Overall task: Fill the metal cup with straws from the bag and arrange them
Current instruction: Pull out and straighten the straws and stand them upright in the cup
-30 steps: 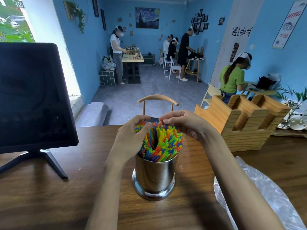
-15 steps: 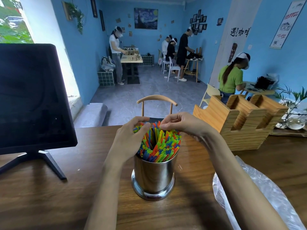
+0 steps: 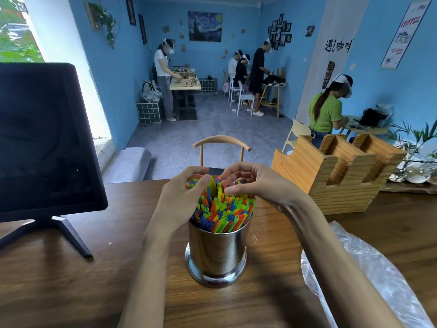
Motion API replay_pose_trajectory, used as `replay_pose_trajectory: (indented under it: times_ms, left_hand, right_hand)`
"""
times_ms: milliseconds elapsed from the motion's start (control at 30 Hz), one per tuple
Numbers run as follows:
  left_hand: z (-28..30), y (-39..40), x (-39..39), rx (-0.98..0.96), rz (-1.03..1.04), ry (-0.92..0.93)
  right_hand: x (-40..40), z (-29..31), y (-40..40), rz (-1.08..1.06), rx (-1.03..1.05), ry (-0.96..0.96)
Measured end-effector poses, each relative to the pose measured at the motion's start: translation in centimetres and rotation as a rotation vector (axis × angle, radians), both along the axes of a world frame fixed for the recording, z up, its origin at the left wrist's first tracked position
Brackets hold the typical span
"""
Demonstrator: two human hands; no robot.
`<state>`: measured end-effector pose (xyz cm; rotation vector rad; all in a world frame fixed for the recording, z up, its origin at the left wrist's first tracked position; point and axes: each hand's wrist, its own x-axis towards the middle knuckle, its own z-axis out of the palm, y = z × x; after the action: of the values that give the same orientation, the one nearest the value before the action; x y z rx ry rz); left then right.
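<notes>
A shiny metal cup (image 3: pixel 217 253) stands upright on the brown wooden table (image 3: pixel 71 287), packed with several bright straws (image 3: pixel 223 209) in red, yellow, green and blue. My left hand (image 3: pixel 182 197) cups the left side of the straw bundle, fingers curled over the tops. My right hand (image 3: pixel 255 182) hovers over the far right tops, fingertips bent down and touching the straw ends. The clear plastic bag (image 3: pixel 369 280) lies flat and crumpled at the right; no straws show in it.
A black monitor (image 3: pixel 45 143) on a stand fills the left of the table. A wooden holder (image 3: pixel 335 176) sits at the back right, with a plant (image 3: pixel 416 143) beyond it. A chair back (image 3: pixel 221 144) rises behind the table. Several people work further back.
My right hand has opened a little and shifted over the straw tops, fingers now spread. My left hand stays pressed against the left of the bundle. The cup has not moved.
</notes>
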<state>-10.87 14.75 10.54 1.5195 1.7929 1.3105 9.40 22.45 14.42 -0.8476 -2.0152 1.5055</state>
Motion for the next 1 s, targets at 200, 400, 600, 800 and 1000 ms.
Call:
replay_pose_trajectory:
  times_ms: [200, 400, 600, 800, 1000]
  left_hand:
    - [0.0, 0.0, 0.2, 0.050, 0.015, -0.010]
    - [0.0, 0.0, 0.1, 0.066, 0.006, -0.006]
    - [0.3, -0.2, 0.1, 0.106, -0.003, -0.002]
    - [0.4, -0.4, 0.2, 0.135, -0.015, 0.029]
    - [0.1, -0.2, -0.2, 0.116, 0.001, 0.032]
  right_hand:
    - [-0.2, -0.6, -1.2, -0.065, 0.038, 0.061]
    - [0.5, -0.3, -1.8, -0.078, 0.153, 0.013]
    - [1.0, -0.1, -2.5, 0.031, 0.316, 0.050]
    - [0.9, -0.4, -3.6, 0.126, 0.480, -0.069]
    - [2.2, -0.2, -3.2, 0.209, 0.427, -0.151]
